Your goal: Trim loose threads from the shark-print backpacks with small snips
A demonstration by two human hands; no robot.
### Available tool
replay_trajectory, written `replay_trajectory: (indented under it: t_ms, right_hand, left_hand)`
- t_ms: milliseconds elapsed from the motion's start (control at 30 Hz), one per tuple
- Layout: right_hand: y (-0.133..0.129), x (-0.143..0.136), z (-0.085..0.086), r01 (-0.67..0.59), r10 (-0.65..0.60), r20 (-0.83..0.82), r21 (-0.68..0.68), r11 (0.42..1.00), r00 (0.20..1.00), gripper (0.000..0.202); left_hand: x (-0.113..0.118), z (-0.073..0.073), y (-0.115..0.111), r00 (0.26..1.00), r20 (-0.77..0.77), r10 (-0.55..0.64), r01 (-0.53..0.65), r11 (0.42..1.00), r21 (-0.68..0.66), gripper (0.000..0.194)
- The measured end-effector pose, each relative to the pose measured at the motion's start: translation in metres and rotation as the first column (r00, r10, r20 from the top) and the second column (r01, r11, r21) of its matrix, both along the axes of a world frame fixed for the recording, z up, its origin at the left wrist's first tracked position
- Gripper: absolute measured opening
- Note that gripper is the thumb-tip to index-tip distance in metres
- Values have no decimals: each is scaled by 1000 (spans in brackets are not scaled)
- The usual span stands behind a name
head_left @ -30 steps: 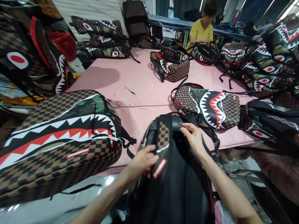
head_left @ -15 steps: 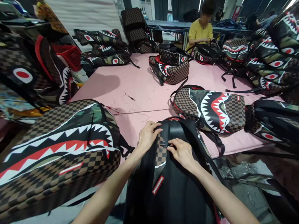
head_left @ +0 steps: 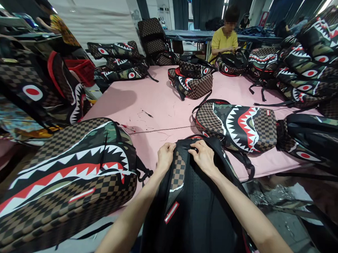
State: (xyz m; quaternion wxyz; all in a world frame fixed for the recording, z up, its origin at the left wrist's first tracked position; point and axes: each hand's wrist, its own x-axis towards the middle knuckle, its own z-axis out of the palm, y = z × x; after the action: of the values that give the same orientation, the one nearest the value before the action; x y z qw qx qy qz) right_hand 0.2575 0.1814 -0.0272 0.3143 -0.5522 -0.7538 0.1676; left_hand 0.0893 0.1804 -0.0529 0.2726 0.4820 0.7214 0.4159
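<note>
- Grip: left hand point(head_left: 165, 157) pinched on the strap point(head_left: 178, 173); right hand point(head_left: 204, 157) closed around a small dark item point(head_left: 195, 150).
- Hold the strap flat; steer the item clear of the backpack point(head_left: 201, 210).

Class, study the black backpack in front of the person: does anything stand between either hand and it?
Nothing large visibly does. The left hand is at the upper part of the black backpack, beside its checked patch. At the right hand, only a small dark item shows, too small to identify.
</note>
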Motion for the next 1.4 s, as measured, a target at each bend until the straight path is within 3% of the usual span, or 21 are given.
replay_trajectory:
  t_ms: [233,667,800,900,1000,1067,1200,1300,1367,1400]
  right_hand:
    - [9,-18,7,-90,89,125,0,996,988,17]
    - [12,-22,10,-89,93,107,-49,995,990,15]
    - [14,-13,2,-18,9,-78,-112,994,997,13]
    - [17,-5,-11,2,-62,-300,-196,981,952,17]
    - [15,-3,-20,-55,-83,-486,-262,963,870,20]
    - [7,-1,-16,-100,-79,-571,-275,956,817,23]
    - [-20,35,11,-114,-84,-679,-242,964,729,27]
    - [-43,98,27,147,-226,-683,-173,974,694,35]
    - [-58,143,22,330,-385,-655,-213,919,650,42]
    - [-66,162,15,362,-449,-619,-270,892,644,43]
  left_hand:
    - [5,0,-1,999,6,44,-45,998,33,27]
    - [6,1,0,999,-13,51,-50,998,36,26]
    - [-14,11,-4,995,-54,89,-87,996,27,42]
    - [-21,21,-14,981,-192,39,-49,997,-51,53]
    - [-10,23,-20,966,-244,-86,56,991,-125,40]
    - [-1,18,-18,980,-182,-86,63,990,-129,35]
    - [1,8,-7,998,-46,-33,26,989,-148,25]
    - [-7,6,-12,996,79,-31,42,989,-144,26]
    - [-11,7,-28,983,178,-45,67,991,-119,29]
    - [-12,8,-40,972,227,-59,86,991,-107,31]
